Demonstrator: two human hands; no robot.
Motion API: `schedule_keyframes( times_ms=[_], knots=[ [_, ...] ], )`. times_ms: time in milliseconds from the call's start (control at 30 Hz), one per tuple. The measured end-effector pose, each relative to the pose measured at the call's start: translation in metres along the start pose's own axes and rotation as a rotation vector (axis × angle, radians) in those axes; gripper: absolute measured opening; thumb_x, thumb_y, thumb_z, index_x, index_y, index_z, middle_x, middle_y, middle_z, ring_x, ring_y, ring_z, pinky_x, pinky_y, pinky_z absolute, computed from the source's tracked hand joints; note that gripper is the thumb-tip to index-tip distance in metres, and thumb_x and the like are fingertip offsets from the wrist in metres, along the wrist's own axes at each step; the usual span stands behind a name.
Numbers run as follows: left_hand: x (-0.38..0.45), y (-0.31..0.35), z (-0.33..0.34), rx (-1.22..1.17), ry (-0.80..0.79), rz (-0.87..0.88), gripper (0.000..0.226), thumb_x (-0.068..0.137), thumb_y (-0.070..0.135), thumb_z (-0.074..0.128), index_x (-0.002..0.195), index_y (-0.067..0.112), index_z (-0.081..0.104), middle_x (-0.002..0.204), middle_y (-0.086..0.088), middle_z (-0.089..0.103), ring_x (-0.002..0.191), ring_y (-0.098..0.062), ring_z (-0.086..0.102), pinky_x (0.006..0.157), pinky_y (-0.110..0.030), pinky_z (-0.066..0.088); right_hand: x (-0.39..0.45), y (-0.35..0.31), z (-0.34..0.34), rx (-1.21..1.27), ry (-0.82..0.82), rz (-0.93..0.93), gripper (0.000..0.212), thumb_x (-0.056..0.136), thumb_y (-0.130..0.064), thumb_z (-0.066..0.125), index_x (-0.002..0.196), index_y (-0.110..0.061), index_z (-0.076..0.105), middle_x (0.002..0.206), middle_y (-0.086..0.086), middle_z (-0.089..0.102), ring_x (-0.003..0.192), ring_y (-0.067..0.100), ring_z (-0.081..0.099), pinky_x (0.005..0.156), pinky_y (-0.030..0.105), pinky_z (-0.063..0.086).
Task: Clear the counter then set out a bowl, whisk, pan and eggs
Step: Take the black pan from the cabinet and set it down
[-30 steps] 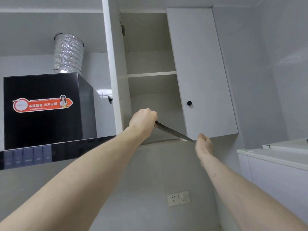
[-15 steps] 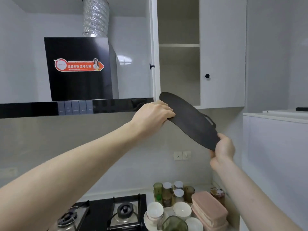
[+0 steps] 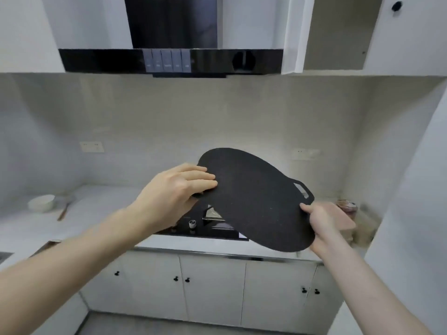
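Both hands, left [image 3: 176, 189] and right [image 3: 325, 222], gripping the black board [image 3: 258, 201], now lower, over the hob [image 3: 205, 228].

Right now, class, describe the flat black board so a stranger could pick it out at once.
Find the black range hood and look down to the stove. Held in the air above it, gripped by the left hand and the right hand, is the black board. It alone is thin, dark and oval, with a slot handle.
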State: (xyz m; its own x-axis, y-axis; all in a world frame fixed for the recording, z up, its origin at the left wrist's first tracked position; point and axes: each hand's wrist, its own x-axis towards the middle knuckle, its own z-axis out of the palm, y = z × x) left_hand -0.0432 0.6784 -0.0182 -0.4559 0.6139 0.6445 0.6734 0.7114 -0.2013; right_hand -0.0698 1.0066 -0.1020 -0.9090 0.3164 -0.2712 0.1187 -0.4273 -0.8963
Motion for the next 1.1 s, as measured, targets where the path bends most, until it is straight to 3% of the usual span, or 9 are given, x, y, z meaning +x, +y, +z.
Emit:
schedule_keyframes(
  times_ms=[133,233,300,367,433,533,767,900,1100],
  knots=[
    [-0.102,-0.001,0.005,-0.146,0.018,-0.48,0.062,0.072,-0.005,0.076,0.125,0.025,0.069,0.14,0.015,0.057,0.125,-0.006,0.051,0.1,-0.027,0.047,-0.007,0.055,0.048,-0.046,-0.111,-0.007,0.046,0.096,-0.012,0.056,0.14,-0.024,0.054,0.13,0.0,0.067,0.105,0.028,0.068,0.085,0.045,0.057],
    [-0.162,-0.002,0.001,-0.331,-0.052,-0.902,0.081,0.077,0.019,0.08,0.146,0.035,0.041,0.143,0.026,0.04,0.123,0.012,0.044,0.104,-0.022,0.042,-0.012,0.087,0.084,-0.088,-0.166,0.032,0.029,0.1,-0.005,0.052,0.121,-0.024,0.059,0.115,0.0,0.07,0.099,0.027,0.068,0.093,0.049,0.054],
    [-0.199,-0.004,-0.003,-0.565,-0.165,-1.184,0.084,0.074,0.034,0.083,0.143,0.038,0.035,0.133,0.025,0.052,0.115,0.007,0.057,0.096,-0.029,0.053,-0.016,0.113,0.11,-0.125,-0.206,0.067,0.044,0.097,-0.007,0.057,0.139,-0.02,0.055,0.135,0.004,0.063,0.112,0.03,0.066,0.099,0.053,0.052],
    [-0.228,-0.008,-0.008,-0.702,-0.221,-1.362,0.071,0.072,0.027,0.079,0.135,0.033,0.046,0.116,0.016,0.068,0.104,-0.001,0.067,0.085,-0.033,0.06,-0.018,0.136,0.136,-0.158,-0.24,0.107,0.06,0.098,-0.007,0.058,0.153,-0.021,0.038,0.148,0.002,0.052,0.12,0.03,0.061,0.104,0.052,0.049],
    [-0.248,-0.012,-0.01,-0.761,-0.225,-1.45,0.06,0.077,0.0,0.071,0.129,0.023,0.052,0.101,0.004,0.074,0.092,-0.006,0.072,0.072,-0.024,0.059,-0.019,0.151,0.158,-0.17,-0.265,0.137,0.062,0.099,-0.006,0.057,0.155,-0.019,0.034,0.148,0.005,0.051,0.122,0.032,0.059,0.106,0.053,0.048],
    [-0.269,-0.023,-0.016,-0.891,-0.194,-1.543,0.061,0.079,-0.021,0.058,0.128,0.013,0.05,0.098,-0.003,0.078,0.09,-0.018,0.076,0.073,-0.027,0.06,-0.013,0.173,0.19,-0.214,-0.31,0.165,0.058,0.101,-0.004,0.055,0.154,-0.018,0.037,0.136,0.008,0.059,0.112,0.031,0.062,0.105,0.053,0.049],
    [-0.314,-0.086,0.004,-1.197,0.012,-1.794,0.044,0.077,-0.001,0.062,0.12,0.01,0.059,0.115,-0.012,0.069,0.105,-0.032,0.072,0.093,-0.044,0.057,0.037,0.231,0.285,-0.317,-0.402,0.263,0.054,0.1,-0.011,0.058,0.15,-0.026,0.043,0.137,0.005,0.06,0.114,0.033,0.064,0.1,0.054,0.052],
    [-0.328,-0.148,0.027,-1.104,0.189,-1.931,0.029,0.102,0.003,0.051,0.127,0.014,0.061,0.106,-0.009,0.076,0.1,-0.033,0.074,0.084,-0.039,0.062,0.077,0.27,0.349,-0.33,-0.474,0.344,0.055,0.102,-0.01,0.055,0.153,-0.023,0.04,0.143,0.006,0.057,0.117,0.032,0.063,0.101,0.054,0.052],
    [-0.336,-0.224,0.05,-1.029,0.283,-1.962,0.028,0.109,0.012,0.042,0.132,0.016,0.058,0.116,-0.015,0.074,0.099,-0.034,0.074,0.07,-0.03,0.063,0.124,0.301,0.417,-0.453,-0.625,0.427,0.055,0.101,-0.003,0.052,0.152,-0.023,0.042,0.142,0.004,0.058,0.109,0.026,0.063,0.088,0.044,0.057]
  ],
)
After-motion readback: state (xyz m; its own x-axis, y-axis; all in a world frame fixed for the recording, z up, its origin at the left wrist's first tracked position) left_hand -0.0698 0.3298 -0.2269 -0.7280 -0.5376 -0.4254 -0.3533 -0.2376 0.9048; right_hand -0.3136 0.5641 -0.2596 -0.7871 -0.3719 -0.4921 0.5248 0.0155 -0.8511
